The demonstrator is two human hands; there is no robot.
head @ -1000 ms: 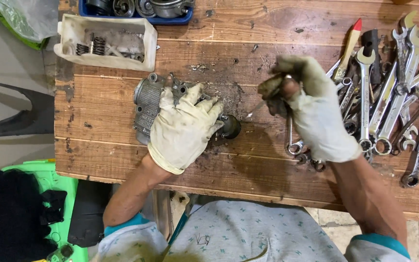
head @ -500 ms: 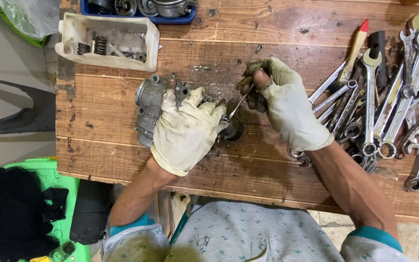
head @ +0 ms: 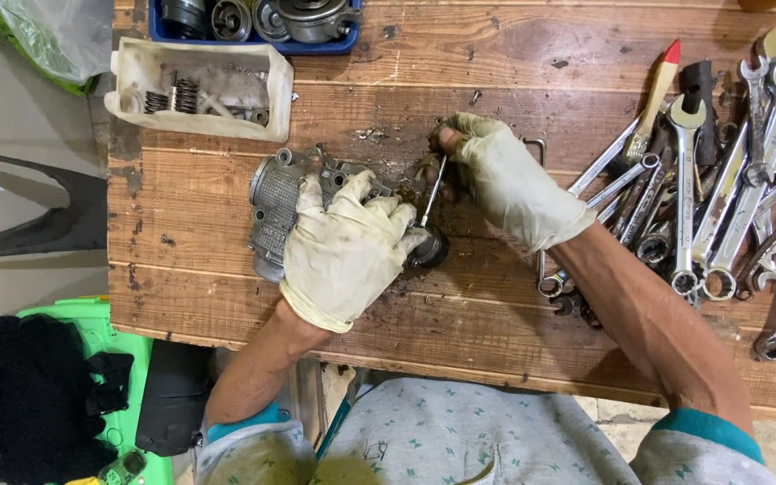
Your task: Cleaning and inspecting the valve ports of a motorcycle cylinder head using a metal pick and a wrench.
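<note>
Left hand (head: 348,247), in a grimy pale glove, is clamped flat over the grey metal engine casting (head: 271,211), fingers spread and curled round its right edge, pinning it to the wooden workbench (head: 181,296) near the middle of the boards. Right hand (head: 505,180), gloved too, pinches a thin metal tool (head: 433,190) up near its top, the shaft slanting down to a dark round part (head: 430,250) just beside the left fingertips. Whether the tip is seated in that part, I cannot tell; the glove hides it. Risk as I see it: that tool is angled close to the left fingers, and with greasy gloves a slip could drive the tip into them or skate off the casting. Loose grit and dark crumbs lie around the work, which could let the casting slide. Crowding the right forearm is a heap of wrenches (head: 729,207), touching one another, with a red-tipped wooden-handled tool (head: 656,103) among them; a swing of that elbow could scatter them. Up at the far edge sit a white tray of springs (head: 199,90) and a blue bin of metal parts (head: 258,22), well apart from the hands.
</note>
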